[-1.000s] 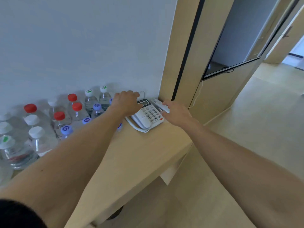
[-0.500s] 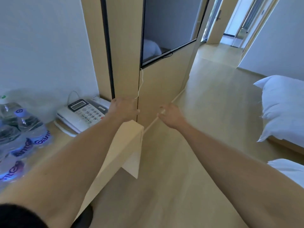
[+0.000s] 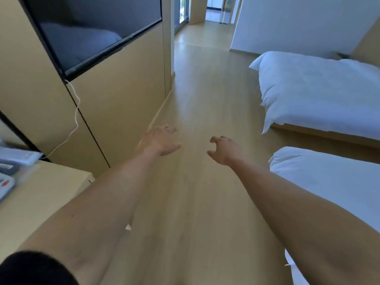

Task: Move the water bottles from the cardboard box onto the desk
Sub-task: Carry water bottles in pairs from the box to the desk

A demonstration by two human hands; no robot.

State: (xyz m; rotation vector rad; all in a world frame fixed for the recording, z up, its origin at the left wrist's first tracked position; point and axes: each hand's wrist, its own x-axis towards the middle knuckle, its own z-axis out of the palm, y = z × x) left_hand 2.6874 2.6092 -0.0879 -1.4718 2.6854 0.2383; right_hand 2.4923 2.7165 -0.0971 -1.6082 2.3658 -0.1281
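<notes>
No water bottles and no cardboard box fall within the head view; where they sit cannot be told from here. The pale wooden worktop [image 3: 47, 190] occupies the lower left corner, its near end cut off by the frame edge, and at its far left lies a blurred white desk telephone with a red button [image 3: 5, 185], with a flat white leaflet [image 3: 19, 155] just behind it. Left hand [image 3: 159, 140]: held out over the light wood floor [image 3: 197, 103], palm turned inward, fingers [image 3: 169, 128] straight and loosely spread, touching nothing. Right hand [image 3: 223, 150]: held out at about the same height, a clear gap between the two hands, fingers [image 3: 214, 139] curled into a loose claw with the thumb apart, holding nothing. Both forearms are bare; a black sleeve [image 3: 35, 268] shows at the left upper arm, bottom left. Left of the hands stands a tall light-wood wall panel [image 3: 123, 83] carrying a dark switched-off television screen [image 3: 90, 27]; a thin white cable [image 3: 75, 120] hangs from the screen's lower corner down towards the worktop. To the right, two beds with white duvets: the farther one [image 3: 320, 93] on a low wooden frame, the nearer one [image 3: 333, 182] beside the right forearm. A doorway opens at the far end of the floor.
</notes>
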